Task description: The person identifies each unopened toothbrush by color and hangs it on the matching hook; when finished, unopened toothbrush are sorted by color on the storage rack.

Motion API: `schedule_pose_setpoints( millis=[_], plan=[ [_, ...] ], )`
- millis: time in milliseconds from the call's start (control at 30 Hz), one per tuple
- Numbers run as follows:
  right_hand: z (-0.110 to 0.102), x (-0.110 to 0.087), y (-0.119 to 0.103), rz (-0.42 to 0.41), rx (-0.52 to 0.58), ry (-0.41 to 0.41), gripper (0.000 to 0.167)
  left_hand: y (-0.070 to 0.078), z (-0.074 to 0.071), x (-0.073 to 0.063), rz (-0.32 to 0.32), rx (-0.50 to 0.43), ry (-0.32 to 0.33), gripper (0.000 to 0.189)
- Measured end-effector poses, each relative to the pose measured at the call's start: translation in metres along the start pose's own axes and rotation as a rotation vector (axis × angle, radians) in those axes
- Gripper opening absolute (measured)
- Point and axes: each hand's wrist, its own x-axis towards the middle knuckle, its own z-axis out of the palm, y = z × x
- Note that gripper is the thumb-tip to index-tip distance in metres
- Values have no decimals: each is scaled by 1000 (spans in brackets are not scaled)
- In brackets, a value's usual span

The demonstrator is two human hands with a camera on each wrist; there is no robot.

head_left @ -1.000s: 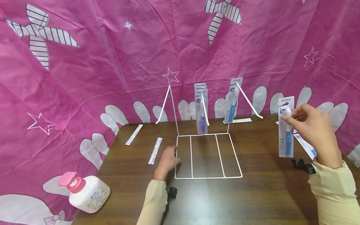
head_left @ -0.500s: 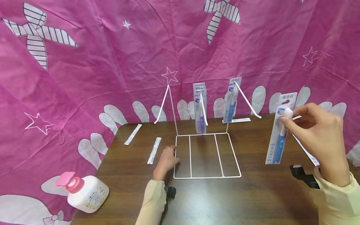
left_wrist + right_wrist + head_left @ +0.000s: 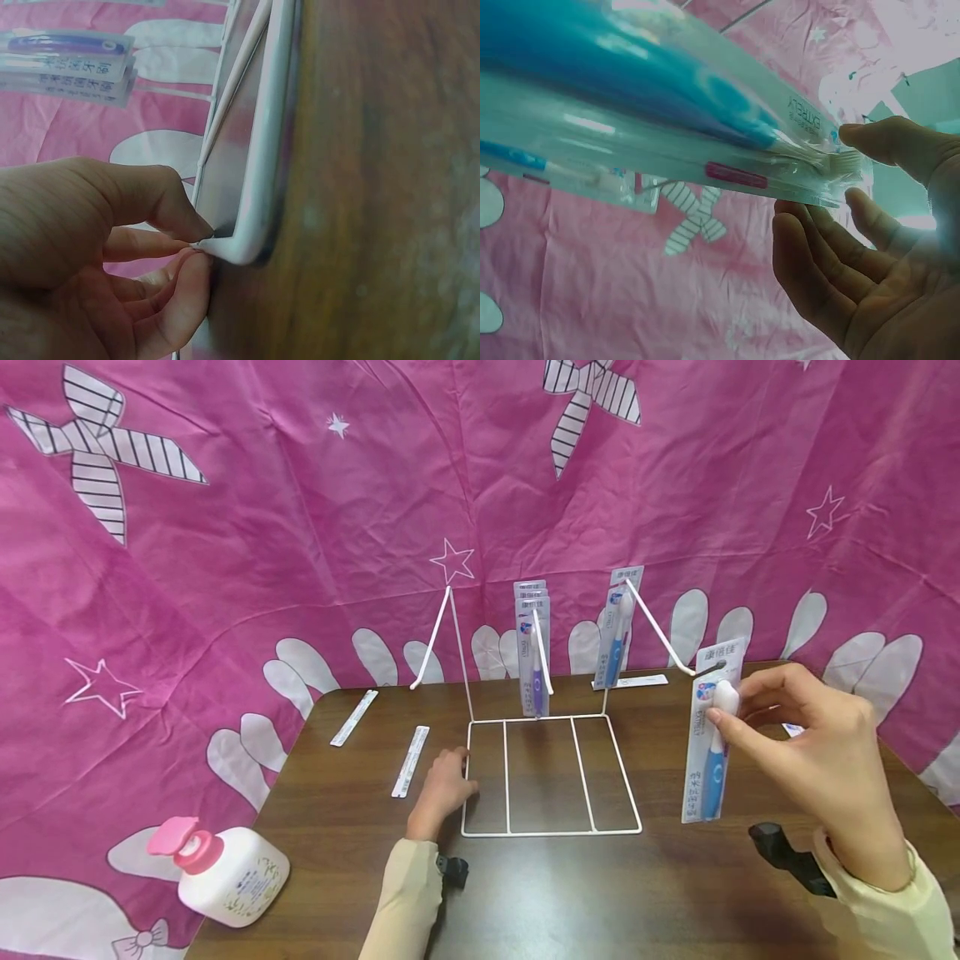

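My right hand point(image 3: 817, 752) pinches a packaged blue toothbrush point(image 3: 714, 777) between thumb and fingers. The pack hangs upright, slightly tilted, its top hole right at the tip of the rack's right prong. In the right wrist view the clear blister point(image 3: 667, 90) spans the frame beside the fingertips. My left hand point(image 3: 444, 785) holds the left side of the white wire rack point(image 3: 551, 834); in the left wrist view thumb and fingers pinch its wire point(image 3: 255, 202) near a corner. One blue toothbrush pack point(image 3: 617, 643) hangs on the right prong, several purple-fronted packs point(image 3: 533, 668) on the middle one.
Two narrow white packs point(image 3: 410, 762) lie left of the rack. Another pack point(image 3: 641, 681) lies behind it, and one more is partly hidden behind the right hand. A white pump bottle point(image 3: 236, 877) with a pink top stands at front left. A pink curtain point(image 3: 300, 527) backs the table.
My right hand has carried the toothbrush pack leftward and down, from the right side to the tip of the right prong. The left hand stays on the rack.
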Motion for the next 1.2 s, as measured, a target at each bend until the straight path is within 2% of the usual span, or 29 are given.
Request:
schedule_pose_setpoints(
  millis=[133,300,533,867,1200],
  plan=[
    [6,-2,-4,-3,19,-29,42,0,0,0,4,2,1,57],
    [11,-3,-6,21,-11,-66,51,0,0,0,11,-4,2,57],
    [18,-4,1,11,-31,-58,57,0,0,0,15,-12,-1,57],
    [26,2,8,11,-40,-69,54,1,-1,-1,5,-7,-2,58],
    [33,7,17,72,-70,-110,46,-1,0,0,23,-2,10,58]
  ],
)
